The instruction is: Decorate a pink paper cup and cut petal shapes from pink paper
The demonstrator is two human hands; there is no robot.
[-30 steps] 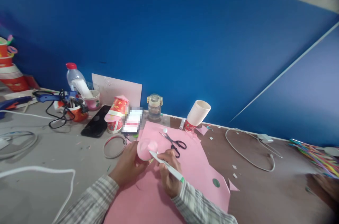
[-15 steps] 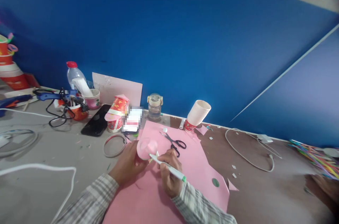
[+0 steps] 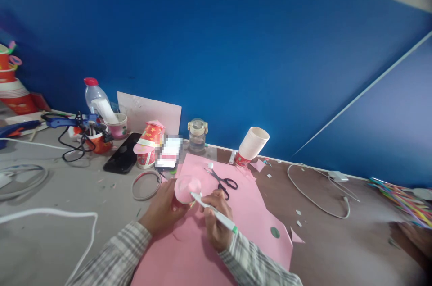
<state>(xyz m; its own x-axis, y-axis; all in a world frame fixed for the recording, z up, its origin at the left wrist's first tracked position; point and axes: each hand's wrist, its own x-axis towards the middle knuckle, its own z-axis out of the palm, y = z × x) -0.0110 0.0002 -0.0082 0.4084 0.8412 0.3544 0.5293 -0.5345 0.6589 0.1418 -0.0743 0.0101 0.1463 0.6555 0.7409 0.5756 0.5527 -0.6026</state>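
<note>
My left hand (image 3: pixel 165 207) is wrapped round a pink paper cup (image 3: pixel 184 190), whose round pale end faces up; the fingers behind it are partly hidden. Pinched in my right hand (image 3: pixel 218 220) is a white marker pen (image 3: pixel 221 219) with a green end. Its tip is at the cup's lower right edge; whether it touches I cannot tell. Beneath both hands lies a large sheet of pink paper (image 3: pixel 246 227). Black-handled scissors (image 3: pixel 222 182) rest on the sheet just beyond my right hand, beside a small white cap (image 3: pixel 210 165).
A tilted stack of paper cups (image 3: pixel 253 144), a lidded glass jar (image 3: pixel 197 135) and a red cup figure (image 3: pixel 150 137) stand along the blue partition. Left are a tape roll (image 3: pixel 146 185), a black phone (image 3: pixel 123 154) and cables. Another person's hand (image 3: pixel 416 236) shows at far right.
The marker tip has shifted very slightly right and up beside the cup. Both hands otherwise keep their place and their hold.
</note>
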